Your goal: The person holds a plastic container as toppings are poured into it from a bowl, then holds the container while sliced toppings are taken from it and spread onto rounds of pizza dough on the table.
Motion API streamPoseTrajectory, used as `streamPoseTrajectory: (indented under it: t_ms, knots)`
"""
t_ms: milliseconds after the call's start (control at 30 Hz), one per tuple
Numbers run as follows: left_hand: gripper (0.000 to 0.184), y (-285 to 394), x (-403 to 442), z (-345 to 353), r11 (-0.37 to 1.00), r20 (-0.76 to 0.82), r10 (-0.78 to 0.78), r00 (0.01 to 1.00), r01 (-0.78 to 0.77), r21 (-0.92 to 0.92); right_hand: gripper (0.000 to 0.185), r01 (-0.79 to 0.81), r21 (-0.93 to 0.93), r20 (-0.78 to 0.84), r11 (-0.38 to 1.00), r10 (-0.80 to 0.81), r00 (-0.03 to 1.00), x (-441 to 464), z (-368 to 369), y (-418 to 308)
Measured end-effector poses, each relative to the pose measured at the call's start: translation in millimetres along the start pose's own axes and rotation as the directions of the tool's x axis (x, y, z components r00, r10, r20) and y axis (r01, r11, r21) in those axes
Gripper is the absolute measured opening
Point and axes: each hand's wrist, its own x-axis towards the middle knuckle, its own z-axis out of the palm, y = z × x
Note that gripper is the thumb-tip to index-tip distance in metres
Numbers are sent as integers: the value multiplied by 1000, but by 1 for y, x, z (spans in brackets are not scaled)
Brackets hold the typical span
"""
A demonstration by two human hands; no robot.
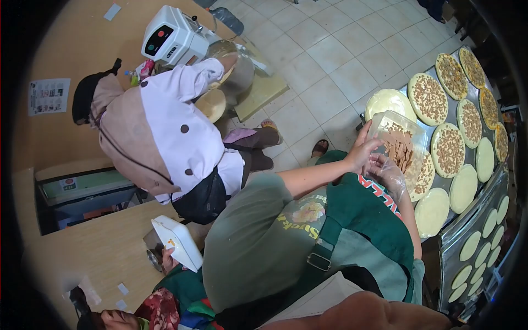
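Observation:
My left hand (pixel 361 151) is closed on the rim of a clear plastic container (pixel 416 132) that holds brown flat strips (pixel 400 148) and smaller crumbs. My right hand (pixel 386 175), in a clear plastic glove, is at the container's near edge with its fingers curled together. What those fingers hold, if anything, is hidden. Under and beyond the container lie round pale dough bases (pixel 432 213) on a metal tray. Several, such as this round base (pixel 428 99), are covered with brown bits; a plain base (pixel 391 103) lies just past the container.
A lower tray (pixel 467 275) with smaller pale rounds stands at the right. To the left, a co-worker (pixel 165 126) reaches into a metal bowl (pixel 242 71) beside a white machine (pixel 175 37). Another person at lower left holds a white tub (pixel 177 242). Tiled floor (pixel 319 71) lies between.

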Motion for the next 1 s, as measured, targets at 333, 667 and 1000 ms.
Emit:
streamPoseTrajectory:
  t_ms: [333,667,1000]
  knots:
    - [73,2,2,4,994,-13,-67,998,66,-91,35,191,735,-46,651,-234,971,-13,-52,0]
    - [35,16,28,-8,987,-267,33,963,-73,-141,27,467,552,-450,690,-225,864,-57,-133,45]
    - [41,22,33,-17,940,-164,164,973,-205,-271,24,207,252,-393,945,-96,915,-14,-139,86]
